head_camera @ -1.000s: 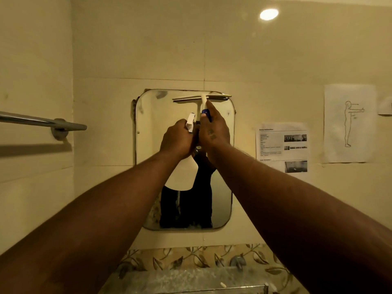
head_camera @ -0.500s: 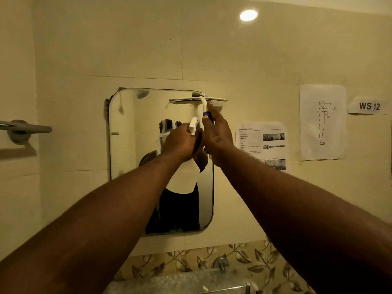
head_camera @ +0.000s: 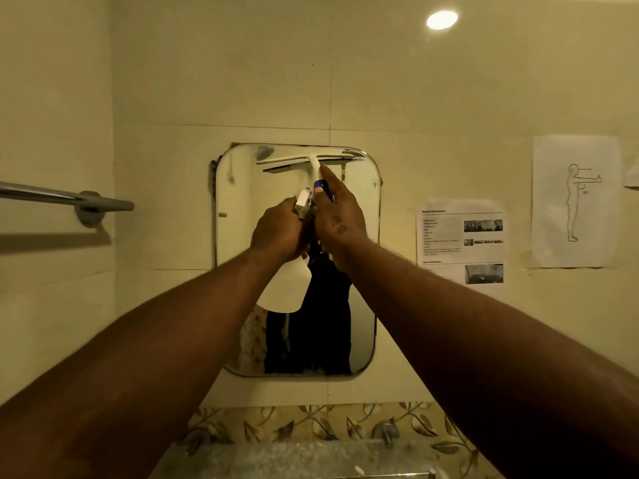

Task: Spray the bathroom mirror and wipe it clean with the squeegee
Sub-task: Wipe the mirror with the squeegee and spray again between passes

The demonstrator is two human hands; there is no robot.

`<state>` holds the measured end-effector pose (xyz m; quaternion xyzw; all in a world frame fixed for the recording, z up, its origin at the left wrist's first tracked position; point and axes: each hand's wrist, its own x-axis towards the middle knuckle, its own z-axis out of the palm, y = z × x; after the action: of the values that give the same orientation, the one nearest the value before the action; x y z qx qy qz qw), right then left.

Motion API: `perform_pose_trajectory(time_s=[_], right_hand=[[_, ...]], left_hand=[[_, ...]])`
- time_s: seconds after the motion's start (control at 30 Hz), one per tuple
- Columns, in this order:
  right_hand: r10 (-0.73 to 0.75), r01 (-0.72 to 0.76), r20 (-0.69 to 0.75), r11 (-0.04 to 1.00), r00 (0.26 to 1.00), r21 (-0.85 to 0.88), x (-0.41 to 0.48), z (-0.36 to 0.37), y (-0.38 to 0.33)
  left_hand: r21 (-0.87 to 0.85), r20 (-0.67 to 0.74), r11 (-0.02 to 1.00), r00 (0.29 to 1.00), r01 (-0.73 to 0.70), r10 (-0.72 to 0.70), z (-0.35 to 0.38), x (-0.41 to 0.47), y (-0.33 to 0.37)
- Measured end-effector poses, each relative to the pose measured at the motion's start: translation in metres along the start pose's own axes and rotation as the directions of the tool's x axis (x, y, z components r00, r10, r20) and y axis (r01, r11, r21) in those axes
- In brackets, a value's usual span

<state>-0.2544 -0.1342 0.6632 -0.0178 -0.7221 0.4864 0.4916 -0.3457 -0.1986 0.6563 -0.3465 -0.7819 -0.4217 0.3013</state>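
A rounded rectangular mirror [head_camera: 359, 271] hangs on the tiled wall ahead. My right hand [head_camera: 340, 221] grips the blue-and-white handle of a white squeegee [head_camera: 304, 160], whose blade lies level against the mirror's top edge. My left hand [head_camera: 280, 229] is closed around the neck of a white spray bottle [head_camera: 281, 288], its nozzle up beside my right thumb and its body hanging below my fist. Both hands are pressed together in front of the glass.
A metal towel bar [head_camera: 65, 198] juts from the left wall. Printed sheets [head_camera: 461, 242] and a figure drawing [head_camera: 575, 202] are stuck on the wall to the right. Below, a leaf-pattern tile strip, two taps [head_camera: 385, 432] and a stone ledge [head_camera: 294, 458].
The view swung right and then back, so the mirror sits central again. My hands and the squeegee stay at the mirror's top edge, the blade now further left along it.
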Motion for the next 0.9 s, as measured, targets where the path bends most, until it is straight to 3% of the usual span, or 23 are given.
perform_pose_trajectory(time_s=[0.47, 0.67, 0.9], right_hand=[[-0.051, 0.06, 0.071, 0.991, 0.996, -0.124, -0.014, 0.097, -0.015], [-0.047, 0.057, 0.067, 0.987, 0.997, -0.15, -0.018, 0.114, -0.008], [-0.053, 0.057, 0.024, 0.977, 0.998, -0.207, -0.026, 0.099, 0.009]], left_hand=[[0.109, -0.12, 0.991, 0.991, 0.077, -0.063, -0.067, -0.003, -0.072], [0.154, -0.094, 0.984, 0.993, 0.088, -0.074, -0.074, -0.01, -0.094], [0.027, -0.034, 0.993, 0.993, 0.116, -0.115, -0.046, -0.027, -0.095]])
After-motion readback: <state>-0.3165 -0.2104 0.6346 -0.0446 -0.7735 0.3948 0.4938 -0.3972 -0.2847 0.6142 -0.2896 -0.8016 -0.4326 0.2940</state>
